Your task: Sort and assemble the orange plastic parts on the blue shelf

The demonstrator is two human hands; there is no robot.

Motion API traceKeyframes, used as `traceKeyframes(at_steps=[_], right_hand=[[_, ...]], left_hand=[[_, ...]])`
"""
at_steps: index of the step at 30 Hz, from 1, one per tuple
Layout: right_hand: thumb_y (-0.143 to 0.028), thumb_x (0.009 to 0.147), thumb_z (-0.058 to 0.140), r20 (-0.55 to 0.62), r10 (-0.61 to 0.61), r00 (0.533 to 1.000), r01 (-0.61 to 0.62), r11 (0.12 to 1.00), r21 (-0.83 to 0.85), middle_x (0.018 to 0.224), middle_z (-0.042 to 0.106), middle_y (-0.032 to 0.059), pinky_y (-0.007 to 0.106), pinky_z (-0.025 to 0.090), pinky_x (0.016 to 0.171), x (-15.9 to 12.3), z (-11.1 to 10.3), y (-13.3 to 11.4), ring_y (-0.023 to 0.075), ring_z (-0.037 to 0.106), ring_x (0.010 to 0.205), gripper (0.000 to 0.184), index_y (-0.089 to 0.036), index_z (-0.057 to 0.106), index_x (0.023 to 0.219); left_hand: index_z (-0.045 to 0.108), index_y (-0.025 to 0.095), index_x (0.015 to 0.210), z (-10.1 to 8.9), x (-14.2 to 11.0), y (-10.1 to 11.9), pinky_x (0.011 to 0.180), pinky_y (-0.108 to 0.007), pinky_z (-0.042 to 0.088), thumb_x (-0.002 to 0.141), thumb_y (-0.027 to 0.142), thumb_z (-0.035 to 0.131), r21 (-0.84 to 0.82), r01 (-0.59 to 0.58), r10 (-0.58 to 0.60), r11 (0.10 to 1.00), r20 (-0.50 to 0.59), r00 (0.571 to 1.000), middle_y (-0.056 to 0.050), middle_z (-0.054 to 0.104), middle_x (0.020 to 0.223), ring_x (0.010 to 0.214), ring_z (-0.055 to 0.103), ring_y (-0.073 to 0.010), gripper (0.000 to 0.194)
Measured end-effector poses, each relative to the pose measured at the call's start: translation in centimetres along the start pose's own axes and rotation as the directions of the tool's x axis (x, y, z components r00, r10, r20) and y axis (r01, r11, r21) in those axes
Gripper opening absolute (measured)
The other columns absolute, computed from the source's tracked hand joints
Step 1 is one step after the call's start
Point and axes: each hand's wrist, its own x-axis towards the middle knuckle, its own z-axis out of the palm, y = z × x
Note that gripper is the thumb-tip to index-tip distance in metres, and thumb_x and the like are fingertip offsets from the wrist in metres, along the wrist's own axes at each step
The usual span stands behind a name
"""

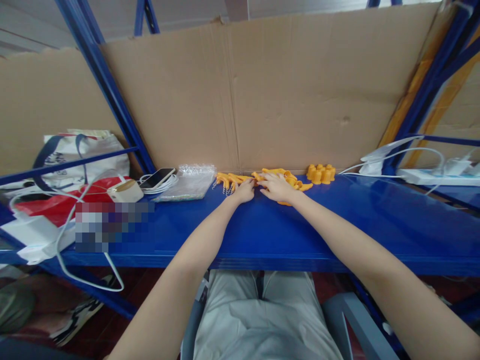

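Observation:
Several orange plastic pieces with metal spirals, like corkscrews (226, 179), lie near the cardboard at the back of the blue table. My left hand (244, 192) rests at their right end, fingers curled in; whatever they hold is hidden. Beside it, my right hand (276, 187) lies palm down with its fingers spread over a pile of curved orange plastic pieces (304, 187), touching them. The two hands are close together, fingertips almost meeting. To the right of the pile stands a tight group of orange cup-shaped plastic parts (321, 174).
A clear plastic bag (193, 183) and a phone (157, 177) on a coiled white cable lie left of the pieces. Farther left are a white charger (125, 191), a red bag (56, 202) and a tote bag (90, 155). A cardboard wall (300, 90) closes off the back.

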Motion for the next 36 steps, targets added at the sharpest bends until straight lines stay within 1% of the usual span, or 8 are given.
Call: traceKeyframes(at_steps=[4,9,16,20,23,26,31,36], right_hand=[[-0.032,0.099,0.048,0.072,0.06,0.996,-0.06,0.998,-0.001,0.162,0.04,0.0175,0.067,0.03,0.115,-0.1,0.6,0.4,0.0371,0.038,0.147,0.049,-0.021,0.06,0.145],[-0.032,0.099,0.05,0.053,0.082,0.995,-0.082,0.997,0.004,0.153,0.051,0.0214,0.069,0.032,0.112,-0.2,0.4,0.2,0.0384,0.045,0.141,0.047,-0.019,0.062,0.143],[-0.031,0.104,0.039,-0.112,0.19,0.975,-0.165,0.965,0.204,0.132,0.068,0.0171,0.054,0.039,0.108,0.5,-0.5,0.3,0.0321,0.058,0.129,0.04,-0.017,0.071,0.124],[-0.045,0.106,0.033,-0.262,0.37,0.891,-0.122,0.752,0.647,0.118,0.074,0.0134,0.041,0.049,0.099,1.8,-0.3,1.2,0.0249,0.068,0.111,0.046,-0.018,0.069,0.117],[-0.063,0.102,0.035,-0.241,0.464,0.852,-0.014,0.481,0.876,0.101,0.075,0.0098,0.034,0.054,0.083,2.3,-0.3,1.6,0.0204,0.07,0.088,0.055,-0.02,0.069,0.106],[-0.073,0.093,0.047,-0.18,0.51,0.841,0.016,0.309,0.951,0.088,0.071,0.0066,0.03,0.053,0.067,2.3,-0.6,1.7,0.0188,0.068,0.076,0.055,-0.022,0.066,0.093],[-0.066,0.083,0.066,-0.143,0.563,0.814,0.025,0.212,0.977,0.072,0.061,0.0004,0.027,0.048,0.057,2.1,-1.2,1.8,0.0153,0.06,0.065,0.044,-0.023,0.06,0.078],[-0.064,0.074,0.076,-0.212,0.515,0.831,0.064,0.29,0.955,0.06,0.054,-0.0033,0.026,0.044,0.053,1.9,-1.8,2.0,0.0127,0.051,0.057,0.044,-0.023,0.061,0.076]], left_hand=[[0.061,0.015,0.134,0.6,1.5,-0.9,0.124,-0.045,0.036,0.083,0.003,0.041,-0.084,-0.159,0.139,0.984,-0.205,0.969,-0.015,0.057,0.146,0.142,0.049,-0.0234,0.057],[0.055,0.014,0.137,0.1,2.4,-1.9,0.121,-0.042,0.041,0.084,0.001,0.036,-0.117,-0.198,0.133,0.973,-0.419,0.898,-0.017,0.057,0.144,0.141,0.051,-0.0205,0.058],[0.038,0.014,0.153,-2.4,0.7,-1.3,0.124,-0.046,0.035,0.086,0.004,0.045,-0.009,-0.345,0.3,0.939,-0.474,0.828,-0.02,0.039,0.161,0.152,0.036,-0.0261,0.068],[0.03,0.019,0.158,-2.8,-0.2,0.7,0.125,-0.044,0.034,0.086,0.0,0.033,0.018,-0.412,0.372,0.911,-0.469,0.801,-0.015,0.036,0.165,0.153,0.035,-0.0214,0.074],[0.031,0.018,0.158,-2.9,-0.5,2.0,0.126,-0.043,0.032,0.084,-0.001,0.032,0.065,-0.478,0.457,0.876,-0.43,0.778,-0.014,0.035,0.165,0.154,0.033,-0.0212,0.076],[0.037,0.017,0.154,-3.1,-0.8,2.8,0.128,-0.048,0.029,0.082,-0.001,0.033,0.132,-0.534,0.539,0.835,-0.384,0.749,-0.014,0.039,0.163,0.153,0.035,-0.0221,0.075],[0.058,0.015,0.132,-3.7,-1.4,3.4,0.128,-0.057,0.024,0.084,0.001,0.035,0.207,-0.54,0.575,0.816,-0.384,0.722,-0.015,0.055,0.15,0.145,0.047,-0.0234,0.055],[0.051,0.014,0.138,-4.1,-1.6,2.9,0.127,-0.062,0.021,0.089,0.006,0.036,0.199,-0.456,0.492,0.867,-0.48,0.726,-0.017,0.058,0.146,0.144,0.047,-0.0259,0.052]])
